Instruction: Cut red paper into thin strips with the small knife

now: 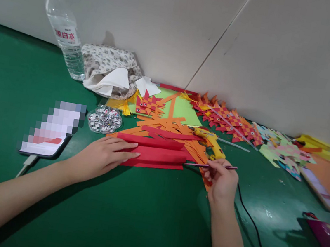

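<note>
A folded sheet of red paper [163, 155] with lengthwise creases lies on the green table in front of me. My left hand [113, 153] rests flat on its left end, fingers stretched out and pressing it down. In the fingers of my right hand [224, 175] is a slender pinkish pen-like tool [229, 167], its thin dark tip pointing left at the paper's right edge. Whether that tip cuts or only touches the paper I cannot tell. Orange paper strips [170, 121] and a red strip [171, 134] are heaped just behind the sheet.
A yellow glue gun [212, 141] lies behind my right hand; a black cord [256, 228] runs past it. Woven paper fish [231, 121] line the wall. Left are googly eyes [104, 120], a phone [54, 131], a water bottle [64, 34] and a tissue pouch [112, 59].
</note>
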### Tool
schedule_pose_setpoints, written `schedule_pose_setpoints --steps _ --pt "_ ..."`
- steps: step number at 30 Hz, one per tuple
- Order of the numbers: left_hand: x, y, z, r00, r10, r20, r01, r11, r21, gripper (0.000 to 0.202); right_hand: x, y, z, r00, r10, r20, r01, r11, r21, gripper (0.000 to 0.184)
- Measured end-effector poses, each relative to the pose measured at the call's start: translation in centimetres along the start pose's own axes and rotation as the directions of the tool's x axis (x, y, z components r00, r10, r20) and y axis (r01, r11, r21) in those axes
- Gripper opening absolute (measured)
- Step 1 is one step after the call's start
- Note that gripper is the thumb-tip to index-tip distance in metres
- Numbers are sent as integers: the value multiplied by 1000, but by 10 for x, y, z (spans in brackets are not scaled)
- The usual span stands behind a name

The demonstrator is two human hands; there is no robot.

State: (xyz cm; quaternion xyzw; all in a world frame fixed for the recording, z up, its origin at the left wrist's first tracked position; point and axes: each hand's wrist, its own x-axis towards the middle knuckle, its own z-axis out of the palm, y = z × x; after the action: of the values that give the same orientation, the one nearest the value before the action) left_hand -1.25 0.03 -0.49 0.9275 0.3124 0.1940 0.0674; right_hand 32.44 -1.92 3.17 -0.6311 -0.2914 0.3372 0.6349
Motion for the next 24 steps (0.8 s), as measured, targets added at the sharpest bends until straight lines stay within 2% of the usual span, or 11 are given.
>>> schedule_pose_setpoints --steps 7,15,20,22,24 --pt "0 1 0 1000 -3 -29 3 1000 -27 39 3 -1 -1 999 -9 -52 7 1000 -25 21" --pt "1 0 0 1000 -1 -9 1 1000 -13 39 4 -2 -4 997 7 -78 -9 1000 -30 24" --pt "0 0 -1 1000 8 -6 -8 1000 -1 40 -1 -5 -2 982 -124 -143 132 990 51 16" --pt "0 0 -1 1000 3 -9 -4 1000 -10 39 -6 -5 2 981 -154 -117 169 978 124 15" --pt "0 0 -1 1000 -2 -7 2 1000 -17 39 -12 -4 8 992 -129 -16 129 977 172 14"
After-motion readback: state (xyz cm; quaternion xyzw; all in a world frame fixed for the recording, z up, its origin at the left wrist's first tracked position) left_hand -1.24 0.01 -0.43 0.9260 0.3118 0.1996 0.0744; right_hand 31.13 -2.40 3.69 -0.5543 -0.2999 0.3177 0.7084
